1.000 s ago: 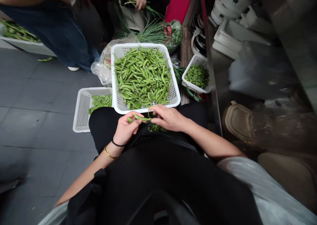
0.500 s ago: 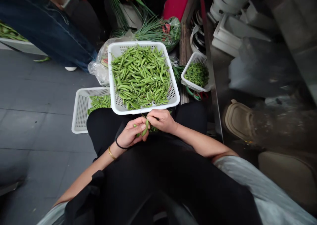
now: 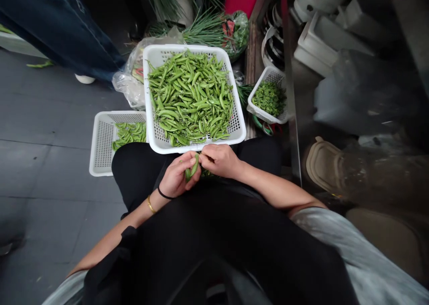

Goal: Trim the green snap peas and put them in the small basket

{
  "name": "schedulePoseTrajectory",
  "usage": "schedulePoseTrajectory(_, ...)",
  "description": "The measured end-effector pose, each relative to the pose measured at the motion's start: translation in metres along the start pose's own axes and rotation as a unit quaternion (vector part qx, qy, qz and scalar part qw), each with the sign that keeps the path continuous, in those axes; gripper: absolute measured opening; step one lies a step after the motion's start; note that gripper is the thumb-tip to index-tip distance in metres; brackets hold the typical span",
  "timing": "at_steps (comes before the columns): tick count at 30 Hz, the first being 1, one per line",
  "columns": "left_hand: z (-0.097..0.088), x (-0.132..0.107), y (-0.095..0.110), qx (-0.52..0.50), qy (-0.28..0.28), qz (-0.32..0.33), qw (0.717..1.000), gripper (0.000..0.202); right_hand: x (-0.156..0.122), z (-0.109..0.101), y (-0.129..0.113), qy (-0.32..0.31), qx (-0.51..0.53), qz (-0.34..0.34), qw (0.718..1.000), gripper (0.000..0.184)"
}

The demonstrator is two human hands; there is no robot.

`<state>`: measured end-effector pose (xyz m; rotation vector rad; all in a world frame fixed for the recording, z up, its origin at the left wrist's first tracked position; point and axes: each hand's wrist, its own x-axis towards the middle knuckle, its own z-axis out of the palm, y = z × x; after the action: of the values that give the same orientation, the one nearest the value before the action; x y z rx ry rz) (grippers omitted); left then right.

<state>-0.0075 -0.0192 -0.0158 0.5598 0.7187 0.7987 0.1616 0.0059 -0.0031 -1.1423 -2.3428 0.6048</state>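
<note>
My left hand [image 3: 176, 176] cups a green pea pod [image 3: 192, 168] above my black-clothed lap, and the fingertips of my right hand [image 3: 219, 161] pinch at the pod's upper end. Just beyond them, a white plastic mesh basket [image 3: 187, 48] rests against my lap, heaped with green pea pods [image 3: 191, 95]. Its front rim lies just past my knuckles. Small green scraps [image 3: 206, 173] lie on my lap, partly hidden under my right hand.
A white mesh tray [image 3: 102, 144] with pods sits on the grey tile floor to the left. A small white basket [image 3: 264, 110] holds green bits to the right. Green onions [image 3: 208, 30], a plastic bag [image 3: 129, 83], and a person's denim leg [image 3: 60, 32] lie beyond.
The pod has turned from lying crosswise to standing more upright, and my hands have drawn closer around it. The whole view has shifted slightly as my head moved.
</note>
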Motion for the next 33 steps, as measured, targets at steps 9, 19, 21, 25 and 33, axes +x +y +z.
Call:
schedulePoseTrajectory(9, -0.026, 0.006, 0.004, -0.046, 0.056, 0.096, 0.993, 0.019, -0.011, -0.066, 0.039, -0.336, -0.146, 0.131, 0.921, 0.046)
schedulePoseTrajectory(19, -0.01, -0.005, 0.002, -0.026, 0.028, -0.036, 0.999, 0.02, 0.05, -0.012, 0.115, -0.222, -0.375, 0.203, 0.877, 0.029)
schedulePoseTrajectory(21, -0.011, -0.006, 0.001, -0.028, 0.04, -0.036, 0.998, 0.021, 0.048, -0.017, 0.116, -0.226, -0.374, 0.195, 0.878, 0.03)
schedulePoseTrajectory(25, -0.01, -0.003, 0.0, -0.023, 0.041, -0.042, 0.998, 0.018, 0.043, -0.028, 0.112, -0.224, -0.383, 0.187, 0.877, 0.033)
schedulePoseTrajectory(33, -0.005, -0.007, -0.004, 0.002, 0.015, -0.056, 0.998, 0.019, 0.057, -0.024, 0.102, -0.29, -0.376, 0.162, 0.865, 0.033)
